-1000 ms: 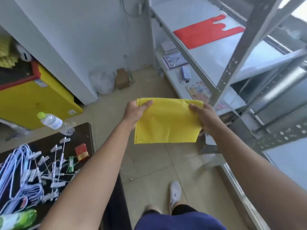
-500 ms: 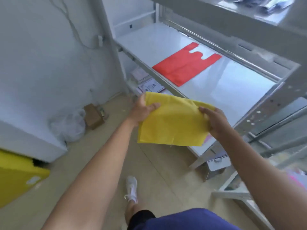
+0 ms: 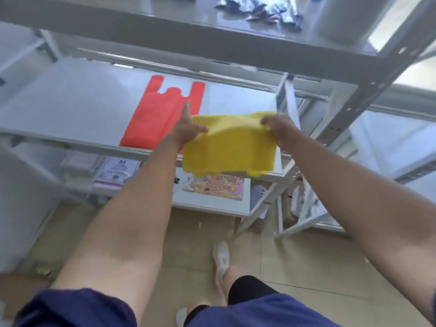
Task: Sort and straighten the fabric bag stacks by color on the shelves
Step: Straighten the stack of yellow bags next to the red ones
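A folded yellow bag (image 3: 230, 147) is gripped at its top corners by the left hand (image 3: 187, 132) and right hand (image 3: 279, 128), over the shelf (image 3: 70, 109) edge; a red bag (image 3: 160, 114) lies flat just beyond the left hand

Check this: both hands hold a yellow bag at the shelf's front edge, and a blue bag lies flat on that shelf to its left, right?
Not quite. In the head view the flat bag is red, not blue. The red bag lies on the shelf left of the yellow bag, which the left hand and right hand hold at its front edge.
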